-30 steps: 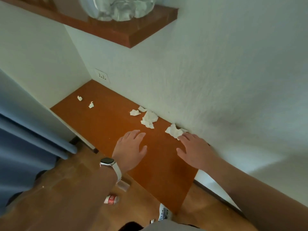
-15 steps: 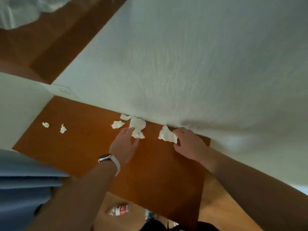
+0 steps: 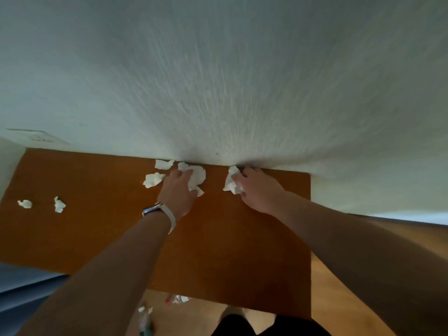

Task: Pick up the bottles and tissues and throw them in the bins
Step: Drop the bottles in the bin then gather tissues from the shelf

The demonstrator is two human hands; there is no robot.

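Observation:
Several crumpled white tissues lie on an orange-brown desk (image 3: 218, 251) against a white wall. My left hand (image 3: 178, 190), with a watch on the wrist, grips a large tissue (image 3: 197, 177) near the wall. My right hand (image 3: 259, 189) pinches another crumpled tissue (image 3: 231, 181) by the wall. Loose tissues lie just left of my left hand: one (image 3: 154, 179) on the desk and one (image 3: 163, 164) at the wall. Two small tissue balls (image 3: 59, 204) (image 3: 25, 203) sit far left. A plastic bottle (image 3: 178, 299) lies on the floor below the desk's front edge.
A wall socket (image 3: 40, 137) sits at the left above the desk. Blue curtain fabric (image 3: 24, 294) hangs at the lower left. A second bottle (image 3: 145, 318), blurred, lies on the wooden floor near my legs. No bin is in view.
Both hands have moved forward to the wall. The left hand now closes on the large tissue and the right hand on the tissue beside it. The camera has tilted further down.

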